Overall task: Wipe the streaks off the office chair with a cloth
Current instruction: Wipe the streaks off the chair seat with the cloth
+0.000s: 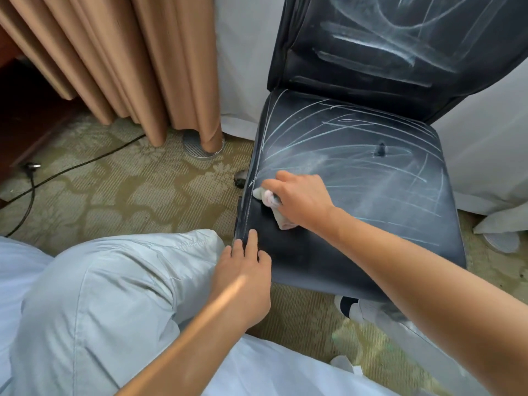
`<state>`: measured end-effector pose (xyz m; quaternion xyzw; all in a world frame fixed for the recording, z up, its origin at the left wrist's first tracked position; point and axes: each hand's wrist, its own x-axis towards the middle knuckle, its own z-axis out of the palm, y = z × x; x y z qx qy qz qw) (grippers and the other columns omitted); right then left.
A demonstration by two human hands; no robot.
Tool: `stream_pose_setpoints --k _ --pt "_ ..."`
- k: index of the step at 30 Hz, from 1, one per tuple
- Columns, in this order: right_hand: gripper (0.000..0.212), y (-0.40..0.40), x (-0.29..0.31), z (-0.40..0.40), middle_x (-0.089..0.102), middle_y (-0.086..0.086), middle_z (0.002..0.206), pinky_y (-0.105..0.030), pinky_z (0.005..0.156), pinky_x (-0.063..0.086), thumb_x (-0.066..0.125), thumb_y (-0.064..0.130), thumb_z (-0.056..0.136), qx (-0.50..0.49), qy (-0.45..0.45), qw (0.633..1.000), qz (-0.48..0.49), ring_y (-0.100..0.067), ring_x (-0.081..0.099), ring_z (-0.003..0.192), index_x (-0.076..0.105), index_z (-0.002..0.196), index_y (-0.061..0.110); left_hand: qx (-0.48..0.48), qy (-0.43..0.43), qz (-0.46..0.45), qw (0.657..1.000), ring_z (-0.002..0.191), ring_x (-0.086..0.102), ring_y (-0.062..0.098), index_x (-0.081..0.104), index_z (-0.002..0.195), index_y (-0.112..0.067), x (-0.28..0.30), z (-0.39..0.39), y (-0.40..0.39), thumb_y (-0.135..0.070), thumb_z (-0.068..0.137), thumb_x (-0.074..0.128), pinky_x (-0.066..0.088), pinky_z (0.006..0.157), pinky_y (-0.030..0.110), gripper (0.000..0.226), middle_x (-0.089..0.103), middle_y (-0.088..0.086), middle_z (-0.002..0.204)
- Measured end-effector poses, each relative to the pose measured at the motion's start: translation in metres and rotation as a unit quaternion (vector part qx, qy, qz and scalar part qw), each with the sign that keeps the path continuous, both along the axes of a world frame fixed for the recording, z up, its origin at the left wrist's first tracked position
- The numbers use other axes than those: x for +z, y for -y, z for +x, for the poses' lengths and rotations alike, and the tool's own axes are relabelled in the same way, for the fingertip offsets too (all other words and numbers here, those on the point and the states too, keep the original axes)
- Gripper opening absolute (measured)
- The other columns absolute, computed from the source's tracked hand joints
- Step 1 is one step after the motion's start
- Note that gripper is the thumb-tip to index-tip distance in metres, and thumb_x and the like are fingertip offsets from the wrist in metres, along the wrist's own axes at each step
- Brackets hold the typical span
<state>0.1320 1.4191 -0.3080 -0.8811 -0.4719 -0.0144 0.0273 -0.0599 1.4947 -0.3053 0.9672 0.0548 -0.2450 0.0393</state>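
Chair (357, 172), at 1 o'clock on the carpet (128, 190), remains mostly streaked; only the seat's near-left corner looks clean. Right hand (300, 200) grips the cloth (271, 207) there; left hand (245, 270), fingers straight, steadies the edge.

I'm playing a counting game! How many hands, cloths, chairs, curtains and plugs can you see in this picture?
Hands: 2, the left hand resting on the seat edge and the right hand gripping the cloth
Cloths: 1, the pale cloth
Chairs: 1, the black office chair, streaked white
Curtains: 1, the tan curtain
Plugs: 1, the plug on the carpet
Total: 6
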Motion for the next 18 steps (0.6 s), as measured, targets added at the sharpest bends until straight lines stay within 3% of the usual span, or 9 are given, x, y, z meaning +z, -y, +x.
stream_pose_setpoints --k 3,6,9,11,14,16,18 --pt "0.015 -0.011 0.000 -0.010 0.039 0.008 0.076 -0.023 0.047 0.016 0.074 0.014 0.076 -0.069 -0.016 0.997 0.014 -0.027 0.048 0.051 0.064 0.084 0.022 0.008 -0.005 0.008 1.000 0.159 0.011 0.039 0.023 0.161 -0.010 0.001 -0.002 0.000 -0.035 0.107 0.043 0.019 0.126 0.049 0.063 -0.012 0.019 0.173" --pt "0.026 -0.003 0.001 -0.038 0.042 0.009 0.076 -0.026 0.044 0.031 0.078 0.016 0.066 0.029 -0.077 0.996 0.021 -0.025 0.057 0.055 0.066 0.087 0.029 0.012 -0.009 0.019 1.000 0.159 0.009 0.038 0.016 0.163 -0.008 0.001 0.000 0.003 -0.034 0.106 0.042 0.017 0.127 0.052 0.068 -0.006 0.019 0.173" --pt "0.022 0.027 0.002 -0.047 0.049 0.005 0.073 -0.025 0.045 0.021 0.076 0.013 0.070 0.075 -0.070 0.995 -0.003 -0.025 0.051 0.050 0.069 0.088 0.025 0.007 -0.023 0.032 0.999 0.159 0.007 0.038 0.013 0.164 -0.008 0.001 0.000 0.005 -0.030 0.105 0.043 0.015 0.127 0.053 0.070 -0.007 0.020 0.173" --pt "0.028 0.059 -0.003 -0.044 0.050 0.003 0.074 -0.025 0.045 0.021 0.081 0.013 0.070 -0.027 -0.039 0.999 0.013 -0.026 0.052 0.048 0.071 0.094 0.025 0.013 -0.020 0.037 0.999 0.158 0.012 0.038 0.020 0.162 -0.009 0.001 0.000 0.008 -0.030 0.105 0.044 0.018 0.125 0.050 0.065 -0.009 0.022 0.172" --pt "0.036 0.116 -0.018 -0.051 0.046 0.003 0.073 -0.021 0.044 0.020 0.082 0.010 0.065 -0.257 -0.003 0.965 0.053 -0.024 0.049 0.048 0.067 0.095 0.025 0.009 0.072 0.019 0.997 0.132 0.041 0.035 0.049 0.134 -0.013 -0.002 0.009 0.011 -0.029 0.100 0.054 0.037 0.110 0.041 0.038 0.034 0.020 0.147" --pt "0.036 0.135 -0.023 -0.060 0.049 0.004 0.073 -0.019 0.047 0.014 0.081 0.006 0.066 -0.338 0.013 0.940 0.052 -0.022 0.043 0.047 0.066 0.093 0.025 -0.010 0.117 0.015 0.993 0.132 0.044 0.042 0.047 0.143 -0.010 -0.011 0.020 0.017 -0.032 0.094 0.068 0.042 0.109 0.045 0.058 0.039 0.020 0.149" --pt "0.026 0.136 -0.023 -0.062 0.054 0.004 0.078 -0.022 0.049 0.019 0.073 0.007 0.077 -0.392 0.007 0.918 0.062 -0.023 0.043 0.050 0.067 0.095 0.025 -0.032 0.101 0.033 0.994 0.144 0.028 0.058 0.020 0.162 -0.006 -0.019 0.027 0.029 -0.039 0.095 0.069 0.034 0.118 0.053 0.089 0.017 0.027 0.166"
